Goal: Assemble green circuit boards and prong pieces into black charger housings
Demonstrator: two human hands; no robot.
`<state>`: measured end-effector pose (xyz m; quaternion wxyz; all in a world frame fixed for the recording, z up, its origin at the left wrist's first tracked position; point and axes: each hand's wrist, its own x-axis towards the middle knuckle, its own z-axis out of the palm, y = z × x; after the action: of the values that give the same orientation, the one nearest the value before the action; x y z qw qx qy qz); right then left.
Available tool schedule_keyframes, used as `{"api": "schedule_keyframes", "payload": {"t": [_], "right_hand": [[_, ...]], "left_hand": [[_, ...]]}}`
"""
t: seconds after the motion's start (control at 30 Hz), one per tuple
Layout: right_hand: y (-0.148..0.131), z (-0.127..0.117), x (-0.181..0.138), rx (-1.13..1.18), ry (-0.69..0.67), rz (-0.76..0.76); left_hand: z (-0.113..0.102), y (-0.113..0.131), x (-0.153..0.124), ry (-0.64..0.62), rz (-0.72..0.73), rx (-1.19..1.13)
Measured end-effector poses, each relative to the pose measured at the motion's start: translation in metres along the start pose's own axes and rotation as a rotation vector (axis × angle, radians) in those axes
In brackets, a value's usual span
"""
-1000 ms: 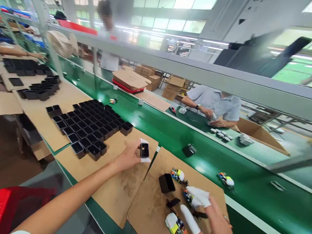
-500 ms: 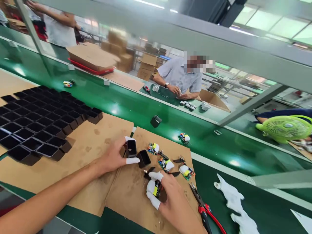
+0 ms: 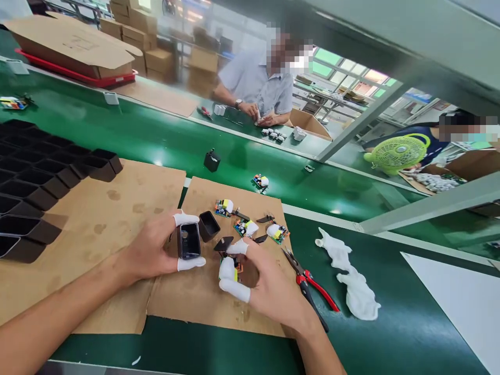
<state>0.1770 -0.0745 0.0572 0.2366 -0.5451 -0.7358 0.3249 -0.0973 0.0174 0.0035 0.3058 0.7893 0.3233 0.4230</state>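
My left hand (image 3: 156, 249), with white finger cots, pinches a small black open casing (image 3: 188, 240) between thumb and forefinger, its opening facing me. My right hand (image 3: 261, 284), also in finger cots, is closed on a small circuit board with a white and yellow part (image 3: 231, 270). Both hover over a brown cardboard sheet (image 3: 203, 302). Another black casing (image 3: 209, 225) lies on the sheet just beyond, with several small circuit boards (image 3: 246, 227) and black clips (image 3: 223, 242) beside it.
Rows of empty black casings (image 3: 35, 182) fill the left cardboard. Red-handled pliers (image 3: 310, 284) and white gloves (image 3: 351, 284) lie to the right. A black casing (image 3: 212, 160) and a circuit board (image 3: 260, 181) sit on the green belt (image 3: 156, 146). Two people work across it; a green fan (image 3: 394, 153) stands there.
The view has swung right and down. My left hand brought the casing back from the tray area toward my right hand, which picked up a circuit board from the cardboard.
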Motion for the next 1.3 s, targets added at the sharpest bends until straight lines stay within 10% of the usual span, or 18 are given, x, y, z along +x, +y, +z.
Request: {"api": "schedule_keyframes", "payload": {"t": [0.2, 1.3], "right_hand": [[-0.008, 0.002, -0.011, 0.861, 0.244, 0.081], [-0.015, 0.016, -0.010, 0.613, 0.163, -0.225]], "left_hand": [[0.009, 0.022, -0.013, -0.009, 0.015, -0.108], [0.020, 0.036, -0.016, -0.194, 0.175, -0.176]]}}
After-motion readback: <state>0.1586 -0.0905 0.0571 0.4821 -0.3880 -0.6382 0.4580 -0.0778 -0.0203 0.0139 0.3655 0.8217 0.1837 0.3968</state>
